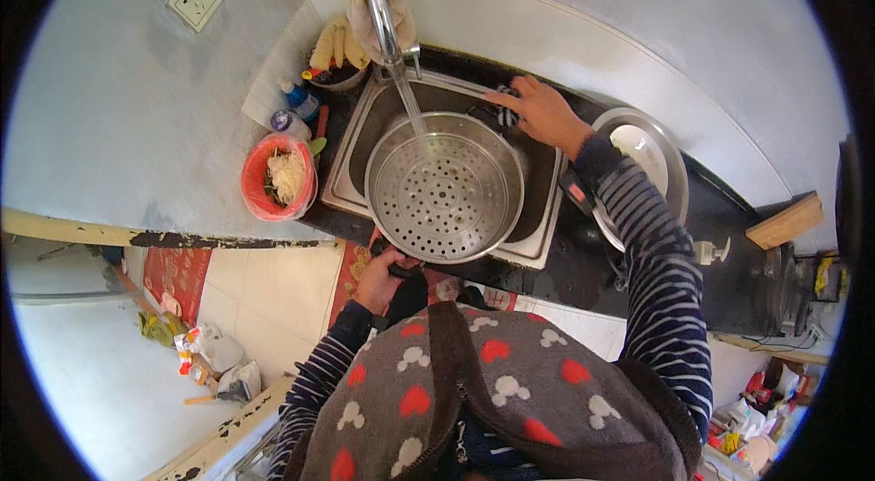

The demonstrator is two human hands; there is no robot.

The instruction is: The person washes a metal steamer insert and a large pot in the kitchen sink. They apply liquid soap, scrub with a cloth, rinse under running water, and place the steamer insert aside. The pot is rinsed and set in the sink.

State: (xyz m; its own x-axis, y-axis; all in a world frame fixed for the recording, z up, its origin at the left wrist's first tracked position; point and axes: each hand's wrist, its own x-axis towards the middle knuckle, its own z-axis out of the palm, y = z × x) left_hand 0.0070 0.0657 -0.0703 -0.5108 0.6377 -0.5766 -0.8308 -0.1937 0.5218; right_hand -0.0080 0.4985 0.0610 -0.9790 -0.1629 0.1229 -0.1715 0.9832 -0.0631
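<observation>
A stainless-steel steamer pot (pixel 444 194) with a perforated base sits tilted over the sink (pixel 547 235). Water runs into it from the chrome faucet (pixel 384 26). At its near side, my left hand (pixel 378 281) grips the dark handle (pixel 403 269). My right hand (pixel 552 115) is beyond the pot's far right rim, fingers spread over a small dark, pale-streaked item (pixel 506 106), maybe a scrubber. Whether the fingers hold it or only touch it is unclear. The pot's far handle (pixel 484 116) shows dark beside that item.
Left of the sink stand a red lined bin (pixel 254 173) with food scraps, bottles (pixel 299 100) and a bowl with yellowish produce (pixel 340 47). A metal basin (pixel 675 170) holding a white bowl (pixel 639 146) is at right, near a pump bottle (pixel 711 252) and a wooden board (pixel 784 220).
</observation>
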